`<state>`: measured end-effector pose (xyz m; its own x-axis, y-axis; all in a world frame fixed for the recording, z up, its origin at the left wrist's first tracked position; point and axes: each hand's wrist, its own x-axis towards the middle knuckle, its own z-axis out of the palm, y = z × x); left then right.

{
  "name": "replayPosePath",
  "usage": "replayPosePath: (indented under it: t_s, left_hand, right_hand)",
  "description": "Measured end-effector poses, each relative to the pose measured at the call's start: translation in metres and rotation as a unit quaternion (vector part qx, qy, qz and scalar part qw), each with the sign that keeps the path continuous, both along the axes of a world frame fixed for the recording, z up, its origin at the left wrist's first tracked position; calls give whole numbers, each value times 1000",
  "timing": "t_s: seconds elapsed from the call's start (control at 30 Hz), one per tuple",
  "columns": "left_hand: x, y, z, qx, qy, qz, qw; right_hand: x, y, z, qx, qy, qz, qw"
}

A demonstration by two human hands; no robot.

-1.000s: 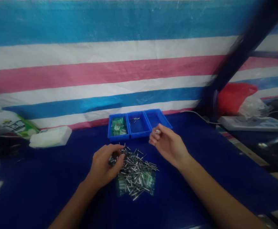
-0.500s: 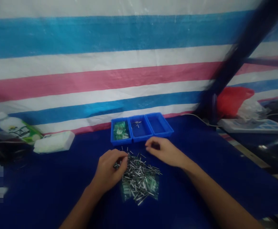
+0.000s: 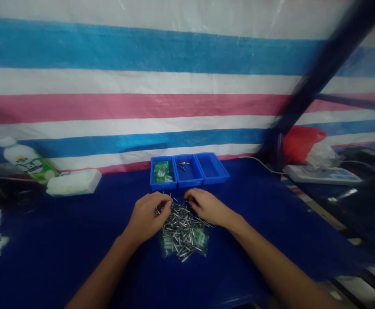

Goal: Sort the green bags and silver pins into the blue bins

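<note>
A heap of thin metal pins (image 3: 184, 229) lies on the dark blue table, with small clear-and-green plastic packets (image 3: 200, 237) under its edges. At the heap's upper left, my left hand (image 3: 150, 214) is closed, thumb and forefinger pinched together; what they hold is too small to make out. My right hand (image 3: 209, 207) reaches the heap's upper right, fingers curled and tips close together, and anything in them is hidden. Beyond the hands stand three joined blue trays: the left tray (image 3: 164, 186) holds green packets, the middle tray (image 3: 190, 176) a few pins.
The right tray (image 3: 211, 167) is beside the other two. On the left are a white-and-green bottle (image 3: 29, 161) and a white pack of tissues (image 3: 73, 182). A red bag (image 3: 301, 143) and a pale device (image 3: 322, 174) sit at right. A striped sheet (image 3: 142, 105) hangs behind.
My right hand has moved left and in to the heap's upper edge, nearer my left hand. My left hand stays pinched at the heap's left side. The camera view has shifted slightly.
</note>
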<state>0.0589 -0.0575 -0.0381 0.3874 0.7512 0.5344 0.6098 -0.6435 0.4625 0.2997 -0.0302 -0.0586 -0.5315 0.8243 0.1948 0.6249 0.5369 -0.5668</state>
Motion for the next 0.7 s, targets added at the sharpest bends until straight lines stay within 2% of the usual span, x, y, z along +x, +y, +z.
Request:
replayPosePath:
  t_s: [0.17, 0.3, 0.43, 0.7]
  left_hand:
    - [0, 2, -3, -13, 29, 1, 999]
    - [4, 0, -4, 28, 48, -50, 997]
    - [10, -3, -4, 49, 33, -86, 995]
    - [14, -3, -5, 69, 17, -102, 992]
  right_hand:
    - [-3, -7, 6, 0, 77, 28, 997]
    - [-6, -16, 16, -36, 125, 60, 990]
    - [-8, -21, 21, -63, 138, 82, 985]
    - [-7, -25, 30, -98, 155, 115, 976]
